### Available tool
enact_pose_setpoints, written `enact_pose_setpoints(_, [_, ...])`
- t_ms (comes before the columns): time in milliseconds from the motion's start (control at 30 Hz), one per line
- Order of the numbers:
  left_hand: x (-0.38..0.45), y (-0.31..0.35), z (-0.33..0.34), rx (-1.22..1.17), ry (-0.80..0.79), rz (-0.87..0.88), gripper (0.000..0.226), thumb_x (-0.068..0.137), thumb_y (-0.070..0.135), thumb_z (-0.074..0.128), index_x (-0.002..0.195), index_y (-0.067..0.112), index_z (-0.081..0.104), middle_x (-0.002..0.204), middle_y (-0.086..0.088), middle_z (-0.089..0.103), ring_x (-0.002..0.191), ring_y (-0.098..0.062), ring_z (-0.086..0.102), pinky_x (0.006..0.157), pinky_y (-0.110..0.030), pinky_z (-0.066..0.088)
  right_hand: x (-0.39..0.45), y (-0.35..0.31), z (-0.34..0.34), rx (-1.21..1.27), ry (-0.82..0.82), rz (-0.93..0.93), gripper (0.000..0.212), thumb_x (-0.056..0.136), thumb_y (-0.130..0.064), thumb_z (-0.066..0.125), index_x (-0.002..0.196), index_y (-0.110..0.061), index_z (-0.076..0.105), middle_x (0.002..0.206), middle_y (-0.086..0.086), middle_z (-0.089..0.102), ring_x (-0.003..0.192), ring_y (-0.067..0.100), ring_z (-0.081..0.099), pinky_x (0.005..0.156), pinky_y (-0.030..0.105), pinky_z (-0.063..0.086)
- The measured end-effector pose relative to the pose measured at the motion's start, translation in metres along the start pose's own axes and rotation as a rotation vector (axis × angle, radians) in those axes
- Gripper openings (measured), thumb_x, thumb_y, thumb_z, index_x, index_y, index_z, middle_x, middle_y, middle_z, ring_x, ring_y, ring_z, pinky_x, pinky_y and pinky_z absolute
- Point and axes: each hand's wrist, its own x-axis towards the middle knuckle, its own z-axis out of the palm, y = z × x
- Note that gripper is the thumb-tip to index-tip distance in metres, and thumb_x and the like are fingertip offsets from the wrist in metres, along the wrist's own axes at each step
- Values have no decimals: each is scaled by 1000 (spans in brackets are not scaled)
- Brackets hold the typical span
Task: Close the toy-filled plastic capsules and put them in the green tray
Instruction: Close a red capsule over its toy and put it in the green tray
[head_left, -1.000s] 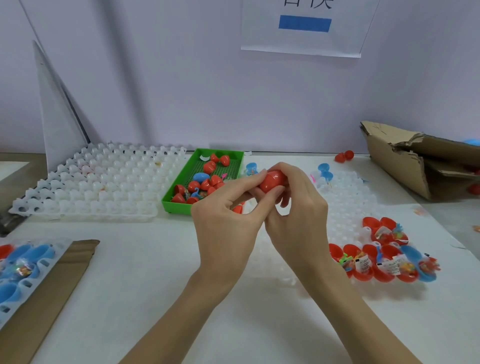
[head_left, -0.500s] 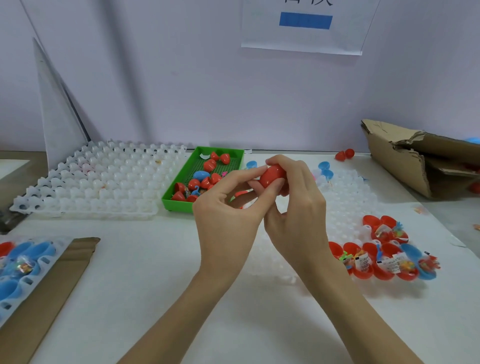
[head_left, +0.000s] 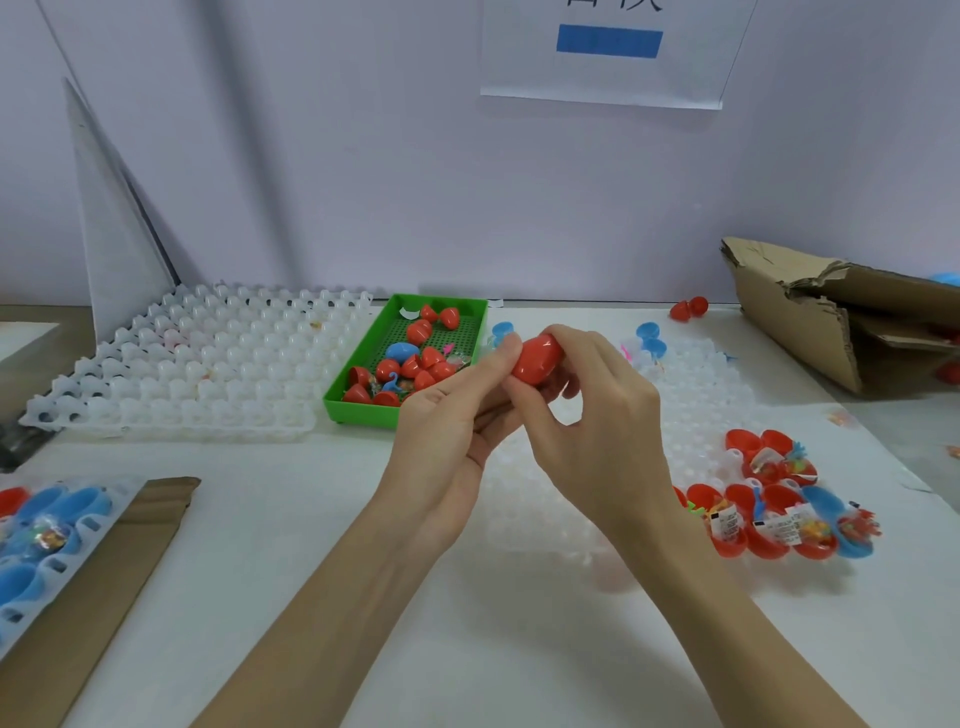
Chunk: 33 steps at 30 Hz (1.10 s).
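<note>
Two hands meet over the white table (head_left: 291, 519): the left hand (head_left: 447, 431) and right hand (head_left: 597, 421) both pinch one glossy red plastic capsule (head_left: 537, 358) (held aloft), just right of the green plastic tray (head_left: 363, 402) of closed capsules

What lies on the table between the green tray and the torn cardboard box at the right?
In the head view, between the green tray and the cardboard box: both hands gripping a red capsule, a clear cell tray, and open blue capsule halves.
</note>
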Motion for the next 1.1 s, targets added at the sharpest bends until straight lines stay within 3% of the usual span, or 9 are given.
enact_pose_setpoints(233, [2,-1,-3,17,4,-31,30,92,26,76,107,1,81,114,-21,77,110,-30,75,92,-29,61,0,-2,-1,-42,-30,4,22,89,-20,77,102,-3,68,81,-1,58,69,6,43,69,8,37])
enact_pose_setpoints(433, [4,1,-6,131,-35,2,36,95,30,74,116,2,77,117,-16,77,109,-31,75,95,-32,60,1,4,1,-40,-74,8,29,90,-19,75,115,-5,67,93,1,63,79,4,48,76,9,42])
enact_pose_setpoints(600, [7,1,-12,304,30,89,36,86,36,81,111,9,78,103,-10,80,95,-26,78,74,-20,58,-4,6,7,-36,-193,87,57,91,-19,74,142,-9,54,114,0,62,93,2,51,86,13,44])
enact_pose_setpoints(733, [21,0,-31,616,263,305,20,88,41,82,91,21,82,78,1,79,63,-11,71,59,-20,56,-3,9,8,-37,-324,181,63,97,-34,65,153,-15,42,117,-3,58,96,2,53,88,18,47])
enact_pose_setpoints(867, [32,11,-58,643,385,307,8,91,34,80,93,27,76,77,6,79,63,-8,73,67,-23,60,6,21,-6,-20,-308,270,31,101,-18,59,132,-15,63,105,-3,66,86,6,61,84,27,55])
enact_pose_setpoints(933, [33,14,-62,658,380,279,13,92,35,79,89,39,67,83,4,81,72,-12,78,76,-28,60,13,28,-18,13,-324,326,18,101,-13,59,113,-15,72,92,-8,71,80,6,66,77,18,54])
enact_pose_setpoints(1000, [33,12,-62,686,367,288,15,95,32,76,107,35,66,96,-1,82,76,-13,79,79,-29,59,22,38,-34,32,-453,410,15,101,-16,60,102,-20,74,82,-14,72,75,1,67,69,12,51])
enact_pose_setpoints(1067, [32,9,-58,703,348,297,46,98,28,73,141,19,58,106,0,81,79,-12,79,81,-31,60,28,49,-51,-23,-696,451,14,99,-21,63,97,-25,76,78,-14,74,72,-1,68,65,12,50])
enact_pose_setpoints(1100, [32,9,-56,703,333,303,48,99,26,72,143,16,56,105,3,81,82,-12,79,81,-33,61,29,54,-59,-48,-820,459,12,98,-22,67,95,-27,77,78,-14,75,73,-1,69,65,13,52])
